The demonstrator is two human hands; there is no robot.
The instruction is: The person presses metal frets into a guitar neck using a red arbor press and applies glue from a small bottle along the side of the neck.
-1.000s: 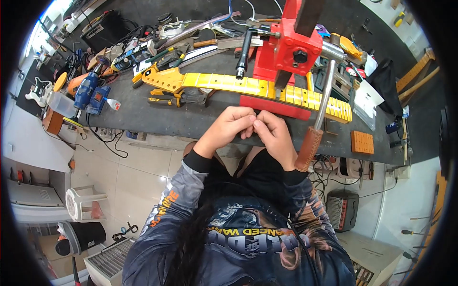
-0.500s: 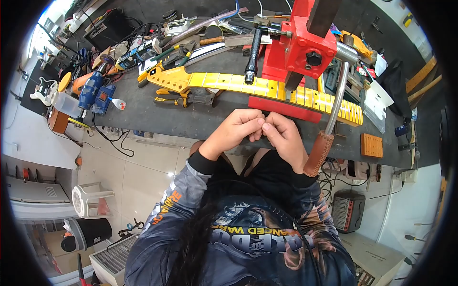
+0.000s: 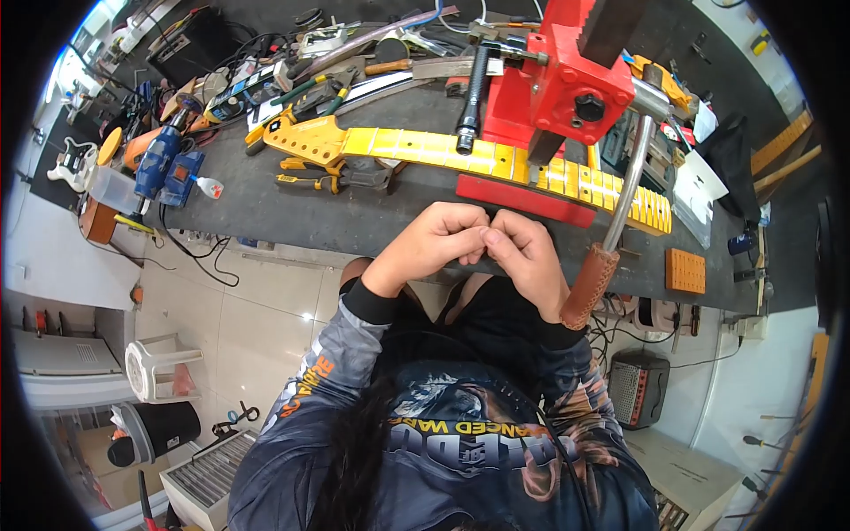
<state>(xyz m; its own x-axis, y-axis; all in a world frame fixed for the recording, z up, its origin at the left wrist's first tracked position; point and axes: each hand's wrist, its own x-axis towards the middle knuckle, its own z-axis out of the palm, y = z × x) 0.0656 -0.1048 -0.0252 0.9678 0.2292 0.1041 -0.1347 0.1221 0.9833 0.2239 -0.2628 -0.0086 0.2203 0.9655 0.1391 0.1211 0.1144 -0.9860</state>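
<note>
My left hand and my right hand meet just in front of the bench edge, fingers curled and thumbs pressed inward at the fingertips. Whatever they pinch, if anything, is too small or hidden to make out. Beyond them a yellow guitar neck with frets lies across the bench, its headstock to the left. The dark ram of a red arbor press comes down at the fretboard. A red bar sits in front of the neck. Close by my right wrist hangs the press lever's brown leather-wrapped grip.
A black flashlight is fixed at the press's left side. Yellow-black pliers lie below the headstock. A blue rotary tool, cables and many hand tools crowd the back left. An orange block with holes sits at the right front.
The view shifts slightly, moving the bench things a little to the left. My hands stay together in nearly the same pose.
</note>
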